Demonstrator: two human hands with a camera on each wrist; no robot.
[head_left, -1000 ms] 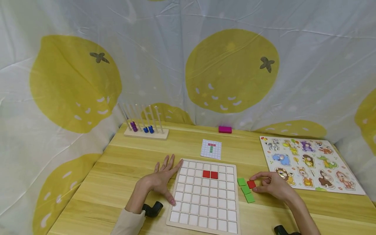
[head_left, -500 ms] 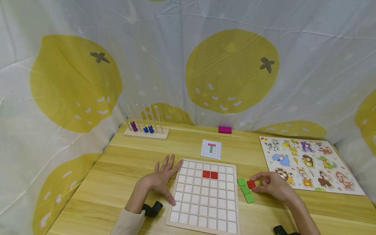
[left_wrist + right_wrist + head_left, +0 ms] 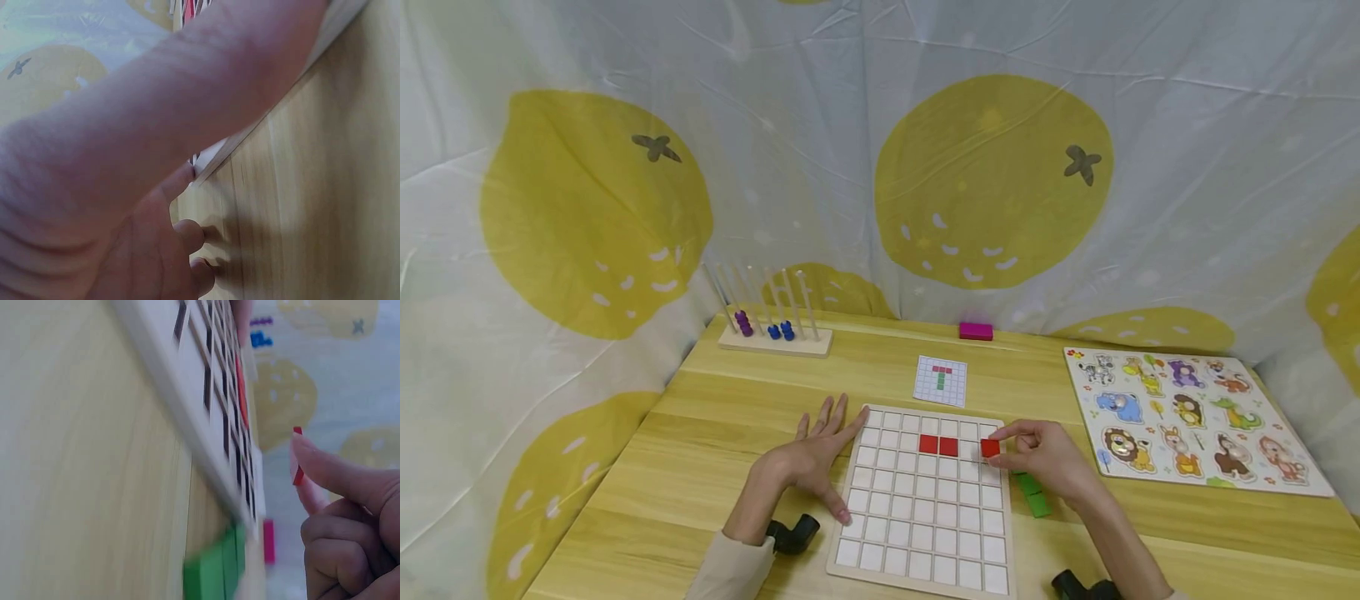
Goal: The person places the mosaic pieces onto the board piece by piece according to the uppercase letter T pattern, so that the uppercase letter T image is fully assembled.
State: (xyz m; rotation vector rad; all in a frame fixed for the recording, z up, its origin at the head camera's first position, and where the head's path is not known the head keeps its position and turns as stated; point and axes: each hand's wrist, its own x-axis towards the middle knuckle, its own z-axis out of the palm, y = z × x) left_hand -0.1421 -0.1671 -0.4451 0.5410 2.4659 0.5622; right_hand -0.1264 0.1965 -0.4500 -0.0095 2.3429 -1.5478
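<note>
Tile (image 3: 990, 448), red, is hanging between thumb and finger of the right hand (image 3: 1047, 458), pinched by opposite edges, over right side of board (image 3: 923, 510). Left hand (image 3: 808, 462) is spreading its fingers along the board's left edge, gripping nothing. Green tiles (image 3: 1033, 496) are lying just beneath the right hand, on tabletop (image 3: 700, 450). Tile is looking light, thin, stiff, not fragile, probably a bit slippery; edge pinch is likely working best, leaving the faces free.
</note>
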